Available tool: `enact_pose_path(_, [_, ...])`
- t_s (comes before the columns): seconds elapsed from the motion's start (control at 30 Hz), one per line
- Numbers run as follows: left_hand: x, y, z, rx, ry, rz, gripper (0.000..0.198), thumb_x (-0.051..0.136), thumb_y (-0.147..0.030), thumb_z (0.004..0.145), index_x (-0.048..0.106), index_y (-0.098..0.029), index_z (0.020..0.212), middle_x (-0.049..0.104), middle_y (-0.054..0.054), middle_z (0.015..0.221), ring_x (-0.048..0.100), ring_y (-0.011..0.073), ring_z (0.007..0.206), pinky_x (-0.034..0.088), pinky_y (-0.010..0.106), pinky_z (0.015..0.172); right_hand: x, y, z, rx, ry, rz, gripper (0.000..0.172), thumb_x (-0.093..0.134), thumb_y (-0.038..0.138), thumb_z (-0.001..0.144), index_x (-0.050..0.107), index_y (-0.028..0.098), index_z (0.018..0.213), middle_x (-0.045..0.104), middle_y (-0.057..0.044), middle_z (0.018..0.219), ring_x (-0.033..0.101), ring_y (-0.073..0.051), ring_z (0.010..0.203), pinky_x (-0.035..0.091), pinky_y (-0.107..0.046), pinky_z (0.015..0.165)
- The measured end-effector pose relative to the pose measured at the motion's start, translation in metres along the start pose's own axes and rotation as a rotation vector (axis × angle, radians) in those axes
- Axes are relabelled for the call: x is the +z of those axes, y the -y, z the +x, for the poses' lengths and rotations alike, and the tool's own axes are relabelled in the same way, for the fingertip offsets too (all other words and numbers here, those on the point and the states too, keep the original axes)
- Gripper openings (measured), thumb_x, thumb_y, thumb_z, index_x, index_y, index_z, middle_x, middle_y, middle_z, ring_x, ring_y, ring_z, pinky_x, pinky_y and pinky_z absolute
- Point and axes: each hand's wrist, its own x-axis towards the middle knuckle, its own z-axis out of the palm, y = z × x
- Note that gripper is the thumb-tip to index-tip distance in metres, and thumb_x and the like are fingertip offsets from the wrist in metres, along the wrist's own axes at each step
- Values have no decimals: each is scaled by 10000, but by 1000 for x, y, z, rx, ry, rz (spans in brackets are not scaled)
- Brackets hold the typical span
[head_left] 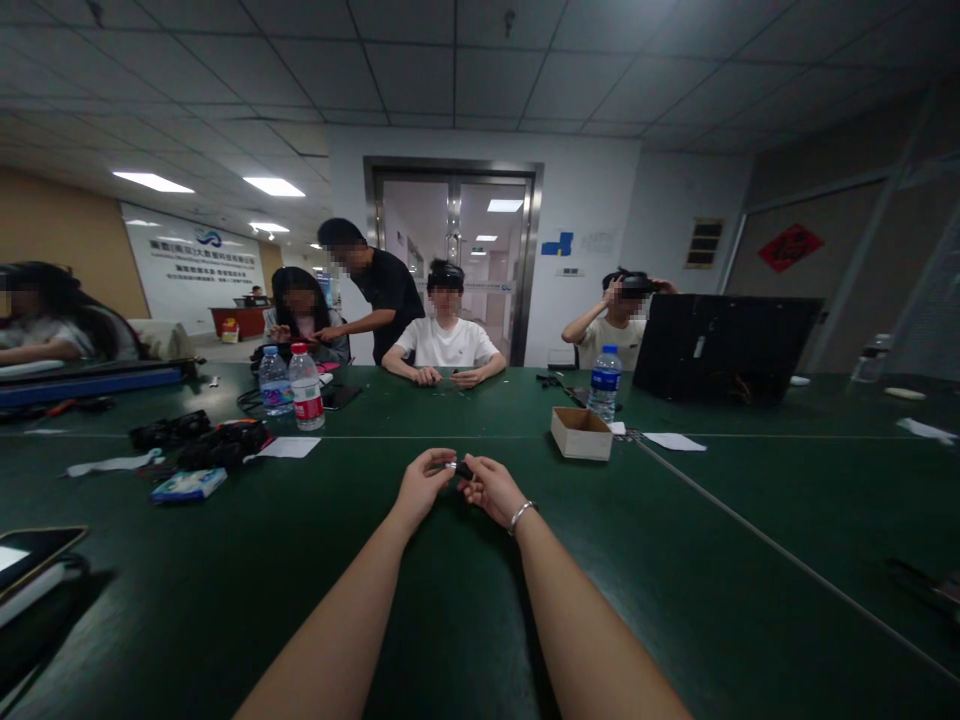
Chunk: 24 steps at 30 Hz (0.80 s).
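Note:
In the head view, both my hands meet above the green table (pixel 465 600). Between them is a small black piece with a silvery end (pixel 463 469), too small for me to name its exact kind. My left hand (pixel 422 487) pinches the silvery end between thumb and fingertips. The black part sits in the closed fingers of my right hand (pixel 493 490), which partly cover it. A silver bracelet (pixel 523 516) circles my right wrist.
An open cardboard box (pixel 582 436) and a blue-capped water bottle (pixel 604 383) stand ahead to the right, before a black monitor (pixel 724 348). On the left are two bottles, black gear (pixel 225 443) and a blue-white packet (pixel 189 485). Several people are across the table.

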Motion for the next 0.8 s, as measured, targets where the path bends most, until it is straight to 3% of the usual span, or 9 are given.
enact_pose_path(0.13, [-1, 0, -1, -25, -6, -3, 357, 683, -292, 629, 609, -146, 947, 617, 109, 977, 583, 183, 840, 455, 236, 641, -1, -1, 1, 3, 2, -2, 260, 639, 356, 780, 515, 127, 777, 583, -38, 533, 541, -96, 417, 435, -159, 385])
enact_pose_path(0.3, [1, -2, -1, -82, 11, 44, 298, 613, -337, 693, 614, -131, 908, 608, 64, 797, 551, 116, 646, 431, 220, 590, -1, -1, -1, -14, 14, -9, 288, 736, 279, 683, 551, 115, 830, 591, -28, 545, 545, -91, 438, 444, -161, 415])
enact_pose_path(0.53, [1, 7, 4, -56, 7, 242, 319, 478, -420, 758, 612, -143, 845, 527, -4, 598, 462, 91, 493, 349, 192, 465, -2, -3, 0, -43, 40, 24, 382, 809, 230, 553, 572, 119, 831, 621, -30, 632, 560, -88, 482, 454, -170, 455])
enact_pose_path(0.8, [4, 8, 6, -58, -9, 269, 398, 439, -499, 767, 603, -149, 860, 454, -36, 514, 411, 78, 425, 306, 191, 433, -4, -5, 2, -42, 32, 69, 333, 792, 186, 576, 578, 118, 822, 636, -50, 685, 562, -85, 484, 457, -174, 462])
